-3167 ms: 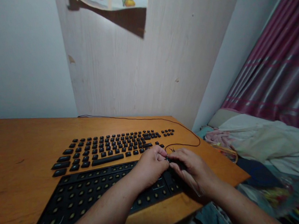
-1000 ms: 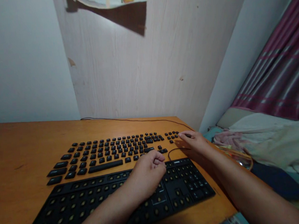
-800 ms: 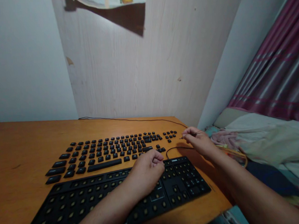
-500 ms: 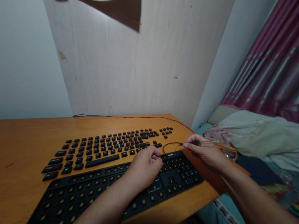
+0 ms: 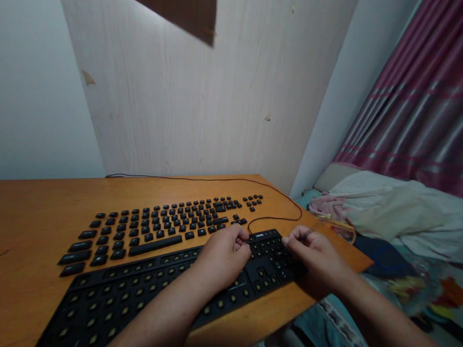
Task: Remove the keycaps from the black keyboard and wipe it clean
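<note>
A black keyboard base [image 5: 117, 300] with most keycaps off lies near the front edge of the orange wooden table [image 5: 22, 216]. Several loose black keycaps [image 5: 159, 227] are laid out in rows behind it. My left hand [image 5: 222, 257] rests curled in a loose fist on the base, just left of the number pad. My right hand [image 5: 316, 252] hovers over the number pad [image 5: 272, 253], which still has caps, and pinches a thin stick-like tool [image 5: 306, 234].
The keyboard's black cable [image 5: 200, 179] runs along the table's back and loops to the base's right end. A pale wood-grain panel stands behind the table. At right is a bed with crumpled cloth [image 5: 395, 211] and a striped maroon curtain [image 5: 422, 105].
My right hand left the keyboard, reached to the table's far right edge, took up the thin tool and came back over the number pad. My left hand stayed curled on the base.
</note>
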Demonstrator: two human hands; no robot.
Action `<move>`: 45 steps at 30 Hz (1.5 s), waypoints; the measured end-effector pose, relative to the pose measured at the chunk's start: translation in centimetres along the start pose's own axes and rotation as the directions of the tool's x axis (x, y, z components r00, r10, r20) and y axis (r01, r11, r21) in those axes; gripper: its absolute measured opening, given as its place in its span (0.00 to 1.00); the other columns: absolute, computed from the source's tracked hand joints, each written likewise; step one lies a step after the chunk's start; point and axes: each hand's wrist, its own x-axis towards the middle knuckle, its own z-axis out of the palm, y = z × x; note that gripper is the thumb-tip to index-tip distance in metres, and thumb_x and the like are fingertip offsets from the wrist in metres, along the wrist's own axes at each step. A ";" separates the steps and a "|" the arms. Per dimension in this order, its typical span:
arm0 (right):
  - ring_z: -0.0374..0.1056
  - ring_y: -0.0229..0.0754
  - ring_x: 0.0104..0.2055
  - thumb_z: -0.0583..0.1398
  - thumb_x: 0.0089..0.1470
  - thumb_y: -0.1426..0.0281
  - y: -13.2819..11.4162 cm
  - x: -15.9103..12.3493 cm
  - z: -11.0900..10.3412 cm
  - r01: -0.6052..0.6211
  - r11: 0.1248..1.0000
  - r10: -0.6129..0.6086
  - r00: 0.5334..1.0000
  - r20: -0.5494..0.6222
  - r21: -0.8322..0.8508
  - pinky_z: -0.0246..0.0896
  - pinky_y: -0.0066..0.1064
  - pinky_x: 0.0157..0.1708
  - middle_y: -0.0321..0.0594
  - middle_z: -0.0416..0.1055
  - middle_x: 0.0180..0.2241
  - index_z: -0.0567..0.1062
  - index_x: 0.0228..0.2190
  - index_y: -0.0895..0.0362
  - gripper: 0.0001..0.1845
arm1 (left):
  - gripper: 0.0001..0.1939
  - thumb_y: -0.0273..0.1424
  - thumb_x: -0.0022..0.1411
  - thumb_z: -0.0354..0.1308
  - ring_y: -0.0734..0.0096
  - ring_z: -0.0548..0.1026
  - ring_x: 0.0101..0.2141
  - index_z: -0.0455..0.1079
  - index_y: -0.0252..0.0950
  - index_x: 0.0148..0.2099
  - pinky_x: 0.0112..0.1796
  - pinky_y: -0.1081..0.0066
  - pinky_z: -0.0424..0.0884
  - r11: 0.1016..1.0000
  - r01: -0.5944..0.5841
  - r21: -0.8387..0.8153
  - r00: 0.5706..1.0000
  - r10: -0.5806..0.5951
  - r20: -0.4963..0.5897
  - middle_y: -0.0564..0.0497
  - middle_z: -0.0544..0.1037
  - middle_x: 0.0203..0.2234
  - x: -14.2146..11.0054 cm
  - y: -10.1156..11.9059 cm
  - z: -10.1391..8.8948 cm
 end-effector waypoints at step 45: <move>0.58 0.38 0.20 0.60 0.52 0.56 2.0 -1.0 1.5 0.126 0.955 -0.224 0.902 -0.370 -0.270 0.53 0.29 0.22 0.30 0.62 0.18 0.65 0.25 0.53 0.15 | 0.11 0.32 0.53 0.61 0.56 0.71 0.42 0.76 0.40 0.40 0.42 0.62 0.66 0.921 -0.190 0.339 0.975 0.137 0.175 0.47 0.76 0.38 -1.1 1.2 0.0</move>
